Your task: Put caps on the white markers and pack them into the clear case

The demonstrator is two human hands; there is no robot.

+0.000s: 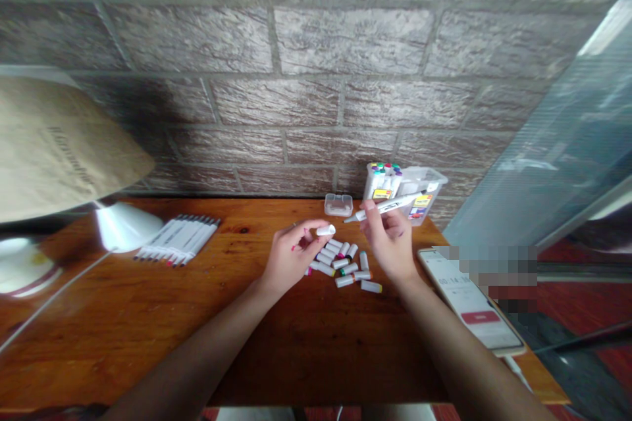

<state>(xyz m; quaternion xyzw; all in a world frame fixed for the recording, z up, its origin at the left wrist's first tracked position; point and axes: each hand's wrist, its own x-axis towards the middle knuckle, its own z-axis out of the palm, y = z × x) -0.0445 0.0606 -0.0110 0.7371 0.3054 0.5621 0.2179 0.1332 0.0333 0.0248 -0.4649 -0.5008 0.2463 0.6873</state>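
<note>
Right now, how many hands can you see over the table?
2. The left hand holds a white cap; the right hand holds a marker, its tip pointing toward that cap. I see no other hands.

"What does the marker [397, 204] look like?"

"White and slender, with dark print along its barrel and a grey, tapered end that's uncovered."

"How is it posed?"

"Held up at a slant in the right fingers [374, 218]. The grey end points left and slightly down; the far end rises to the right."

"And the cap [324, 231]?"

"Short, white, tube-shaped, lying nearly level between the left fingers [301, 230]. A round end faces right; I can't tell if that's the hollow one."

"Do the two meet?"

"They're apart but near, the cap left of the grey end and a little lower in view."
</note>
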